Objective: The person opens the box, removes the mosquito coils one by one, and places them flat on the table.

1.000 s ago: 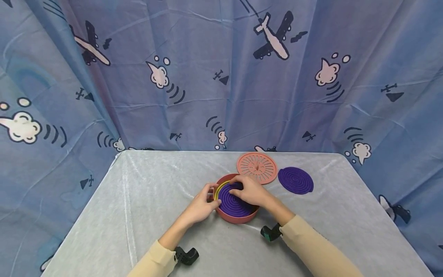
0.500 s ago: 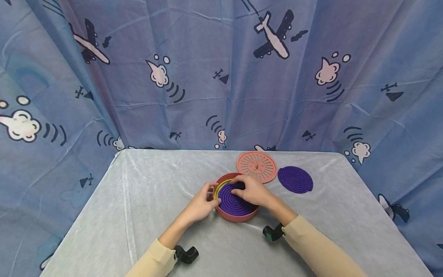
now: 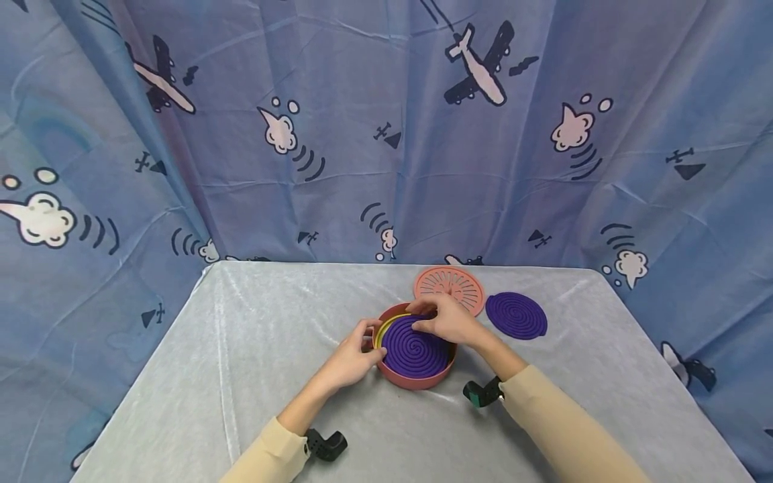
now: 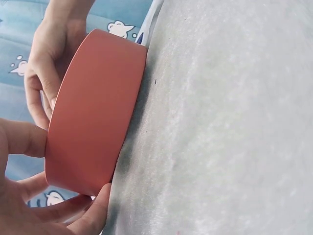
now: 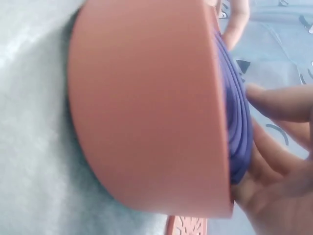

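A purple spiral coaster (image 3: 414, 349) lies in a round coral-red holder (image 3: 410, 384), its right edge tilted up past the rim. My right hand (image 3: 449, 320) pinches that raised edge. In the right wrist view the thumb is on the coaster's upper face (image 5: 235, 117) and the fingers are behind it. My left hand (image 3: 351, 357) grips the holder's left side, thumb at the rim and fingers around the outer wall (image 4: 98, 112). A yellow rim (image 3: 382, 329) shows inside the holder, left of the coaster.
Behind the holder lies a coral slotted disc (image 3: 437, 278), flat on the white-covered table (image 3: 272, 315). Another purple spiral coaster (image 3: 516, 315) is to its right. A blue curtain (image 3: 338, 134) with airplane prints hangs behind the table.
My right hand has moved up and to the right, raising the coaster's edge, so more of its spiral shows. The left hand stays on the holder.
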The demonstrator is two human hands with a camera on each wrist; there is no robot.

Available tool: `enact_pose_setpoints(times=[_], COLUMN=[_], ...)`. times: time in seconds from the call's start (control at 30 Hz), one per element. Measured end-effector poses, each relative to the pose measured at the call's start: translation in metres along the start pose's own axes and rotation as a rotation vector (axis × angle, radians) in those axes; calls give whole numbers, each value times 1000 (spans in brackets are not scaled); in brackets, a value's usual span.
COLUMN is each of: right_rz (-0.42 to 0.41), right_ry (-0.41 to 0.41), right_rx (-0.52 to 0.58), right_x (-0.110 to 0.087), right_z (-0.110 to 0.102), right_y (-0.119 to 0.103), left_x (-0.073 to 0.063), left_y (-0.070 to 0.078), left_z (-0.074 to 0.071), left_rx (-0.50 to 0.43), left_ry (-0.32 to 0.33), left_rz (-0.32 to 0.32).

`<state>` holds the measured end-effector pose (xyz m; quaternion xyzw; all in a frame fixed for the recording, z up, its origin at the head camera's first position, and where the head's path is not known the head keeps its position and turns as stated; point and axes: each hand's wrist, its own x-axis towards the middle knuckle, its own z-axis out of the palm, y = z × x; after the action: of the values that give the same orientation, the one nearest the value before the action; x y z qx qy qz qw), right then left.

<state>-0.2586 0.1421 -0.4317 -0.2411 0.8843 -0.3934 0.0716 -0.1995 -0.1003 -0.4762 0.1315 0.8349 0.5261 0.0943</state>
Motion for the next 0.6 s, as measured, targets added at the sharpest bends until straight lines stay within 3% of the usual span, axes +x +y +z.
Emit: enact_pose_setpoints(times=[0.33,0.6], right_rz=[18,47], right_ry=[-126,-77], right_rx=[133,201], right_x=[-1,-3], right_z=[-1,-2], right_y=[7,10], left_x=[-1,-1], left_y=[1,2], left_z=[1,0], left_rx=[0,3], left_ry=[-1,0], left_rz=[6,2])
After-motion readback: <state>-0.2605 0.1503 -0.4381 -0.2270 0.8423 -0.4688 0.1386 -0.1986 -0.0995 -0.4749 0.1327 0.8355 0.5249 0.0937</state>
